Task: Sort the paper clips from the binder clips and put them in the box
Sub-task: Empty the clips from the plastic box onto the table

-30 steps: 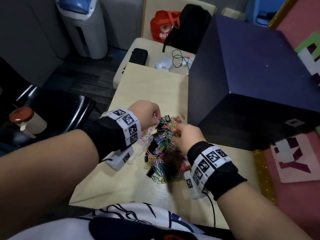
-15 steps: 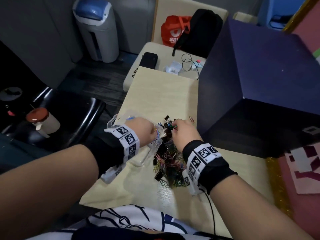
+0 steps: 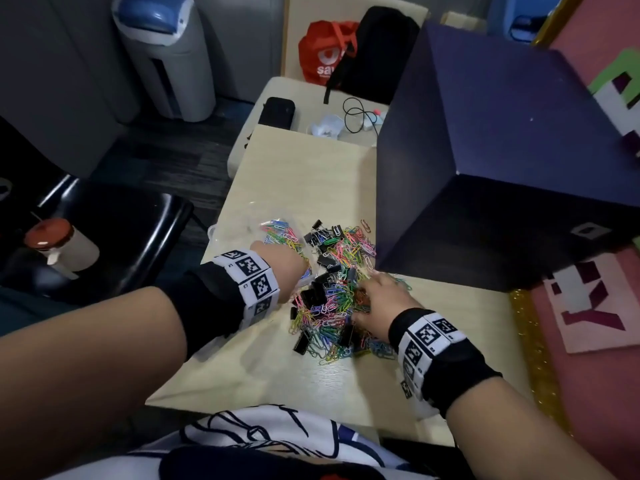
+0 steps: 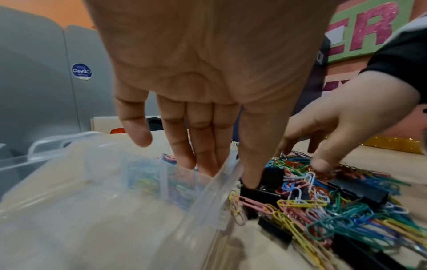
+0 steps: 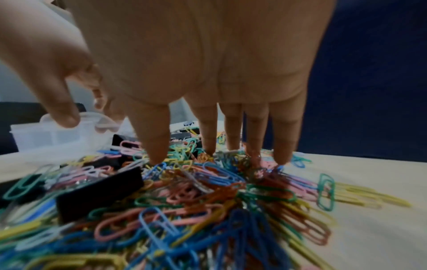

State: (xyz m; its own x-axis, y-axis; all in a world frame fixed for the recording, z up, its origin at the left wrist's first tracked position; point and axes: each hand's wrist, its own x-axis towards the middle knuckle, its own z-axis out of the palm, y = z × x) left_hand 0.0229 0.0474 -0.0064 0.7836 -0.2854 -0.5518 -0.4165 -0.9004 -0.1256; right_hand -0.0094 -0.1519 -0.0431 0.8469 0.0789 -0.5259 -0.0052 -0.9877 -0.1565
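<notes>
From above, a heap of coloured paper clips [image 3: 341,306] mixed with black binder clips [image 3: 313,294] lies on the pale table [image 3: 277,372], just beside a big dark blue cube [image 3: 485,161]. The clear box [image 3: 270,233] sits at the heap's left edge with some paper clips already inside. The left hand [image 3: 282,271] is at the box, its fingers hidden from here. The right hand [image 3: 384,299] rests on the heap's right side, fingers spread.

At the left wrist, the left hand [image 4: 208,73] hangs with straight, relaxed fingers [image 4: 182,138] pointing down into the box [image 4: 104,191]; the thumb touches a binder clip [image 4: 258,193] just outside its wall. It grips nothing. The right hand [image 4: 346,118] reaches in opposite, fingertips on the paper clips [image 4: 323,210].

At the right wrist, the right hand [image 5: 196,64] stands over the pile, fingers [image 5: 154,135] wide and nearly straight, tips pressing into the paper clips [image 5: 208,201]. A binder clip [image 5: 99,193] lies half buried at left, the box [image 5: 46,135] behind it.
</notes>
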